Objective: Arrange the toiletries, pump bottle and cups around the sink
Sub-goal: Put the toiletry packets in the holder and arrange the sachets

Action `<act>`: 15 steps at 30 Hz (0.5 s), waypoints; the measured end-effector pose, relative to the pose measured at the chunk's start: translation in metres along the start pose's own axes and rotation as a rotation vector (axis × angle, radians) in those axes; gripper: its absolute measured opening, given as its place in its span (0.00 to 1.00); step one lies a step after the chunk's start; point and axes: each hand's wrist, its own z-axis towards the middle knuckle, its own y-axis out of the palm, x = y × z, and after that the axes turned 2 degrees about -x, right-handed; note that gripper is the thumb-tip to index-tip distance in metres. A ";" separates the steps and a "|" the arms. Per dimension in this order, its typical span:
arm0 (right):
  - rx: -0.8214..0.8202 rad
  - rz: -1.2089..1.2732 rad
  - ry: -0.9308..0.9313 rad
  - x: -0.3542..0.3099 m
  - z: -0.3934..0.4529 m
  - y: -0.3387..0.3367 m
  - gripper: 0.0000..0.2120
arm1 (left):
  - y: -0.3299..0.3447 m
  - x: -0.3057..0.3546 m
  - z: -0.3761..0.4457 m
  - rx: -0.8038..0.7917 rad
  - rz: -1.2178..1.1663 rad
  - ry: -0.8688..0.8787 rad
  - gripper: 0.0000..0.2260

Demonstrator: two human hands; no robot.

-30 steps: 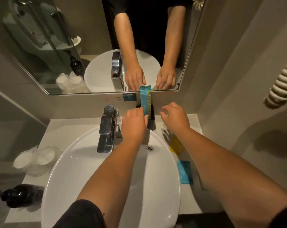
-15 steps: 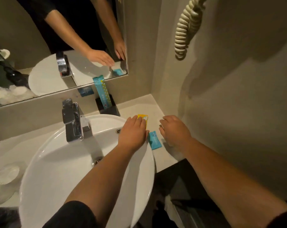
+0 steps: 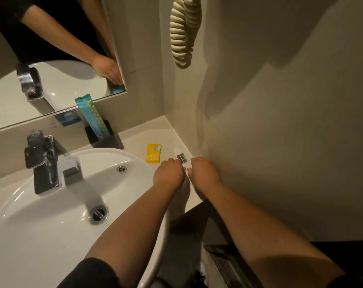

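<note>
Both hands met knuckles-up on the table right of the sink [image 3: 51,235]: the left hand [image 3: 169,176] and right hand [image 3: 204,173] had fingers curled down, and whether either grip grasped anything could not be told. One small white sachet [image 3: 181,156] with a dark label lay at their fingertips against the wall, its long axis running away from the person. One yellow packet [image 3: 153,153] lay flat just left, pointing likewise, and one teal toothbrush packet [image 3: 91,116] stood tilted in one black holder [image 3: 105,138] behind the basin.

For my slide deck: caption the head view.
Both hands meet beside the yellow packet, right of the sink.
</note>
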 end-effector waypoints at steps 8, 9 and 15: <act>-0.102 0.107 0.126 -0.008 0.038 0.016 0.10 | 0.011 0.006 0.043 -0.025 -0.421 -0.330 0.07; -0.107 0.099 0.126 -0.009 0.043 0.018 0.10 | 0.014 0.006 0.047 -0.023 -0.455 -0.354 0.07; -0.074 0.112 0.161 -0.015 0.061 0.028 0.10 | 0.022 -0.005 0.069 0.002 -0.614 -0.481 0.10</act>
